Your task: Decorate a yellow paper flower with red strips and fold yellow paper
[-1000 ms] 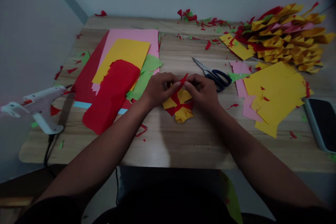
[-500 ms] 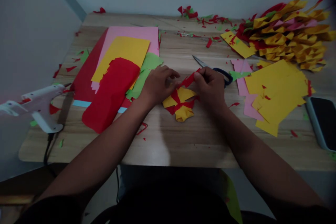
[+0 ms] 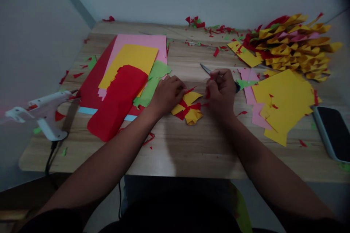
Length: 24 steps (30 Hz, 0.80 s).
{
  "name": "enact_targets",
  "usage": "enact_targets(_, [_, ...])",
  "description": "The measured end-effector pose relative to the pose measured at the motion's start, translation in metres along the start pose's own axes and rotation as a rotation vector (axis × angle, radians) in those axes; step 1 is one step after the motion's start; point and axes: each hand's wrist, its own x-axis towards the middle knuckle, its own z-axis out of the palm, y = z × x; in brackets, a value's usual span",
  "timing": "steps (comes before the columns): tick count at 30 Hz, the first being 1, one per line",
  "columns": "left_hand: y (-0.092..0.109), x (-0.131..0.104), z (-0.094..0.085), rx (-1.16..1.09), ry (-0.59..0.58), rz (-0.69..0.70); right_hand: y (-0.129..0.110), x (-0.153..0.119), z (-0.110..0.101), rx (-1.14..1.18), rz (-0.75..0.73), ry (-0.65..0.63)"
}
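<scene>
My left hand (image 3: 170, 94) is closed, its fingers pinched on a red paper piece (image 3: 191, 90) whose thin tip sticks out to the right. My right hand (image 3: 221, 91), also closed, grips another bit of red paper (image 3: 208, 91) between thumb and fingers. Below and between the hands lies a small folded yellow paper piece (image 3: 194, 115) with red paper strips (image 3: 186, 109) around it. Scissors (image 3: 205, 68) lie behind my right hand, which hides part of them.
A glue gun (image 3: 46, 111) stands at the left. Coloured sheets lie under a red paper piece (image 3: 119, 98). To the right are yellow sheets (image 3: 286, 98), a phone (image 3: 333, 131) and a folded yellow paper cluster (image 3: 298, 49). Red and green scraps (image 3: 222, 29) litter the back.
The red strip that spanned both hands is now in separate pieces, one in each hand. My right hand has turned and moved slightly away from the left. The camera view has shifted a little.
</scene>
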Motion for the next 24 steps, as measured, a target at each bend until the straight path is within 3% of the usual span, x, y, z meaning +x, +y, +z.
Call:
enact_targets(8, [0.003, -0.003, -0.003, 0.103, -0.031, 0.029, -0.003, -0.002, -0.001, -0.1, 0.106, -0.064])
enact_targets(13, [-0.001, 0.0, -0.004, 0.109, -0.042, 0.039, -0.013, 0.001, -0.001, -0.233, 0.058, -0.069])
enact_targets(15, [-0.001, 0.0, -0.005, 0.051, -0.011, 0.028, -0.016, 0.002, -0.002, -0.256, 0.083, -0.092])
enact_targets(20, [0.006, 0.0, -0.012, -0.314, 0.199, -0.044, -0.017, -0.001, 0.0, -0.216, 0.174, -0.24])
enact_targets(24, [0.01, -0.003, -0.016, -0.42, 0.201, -0.073, -0.021, -0.006, 0.006, -0.164, 0.202, -0.281])
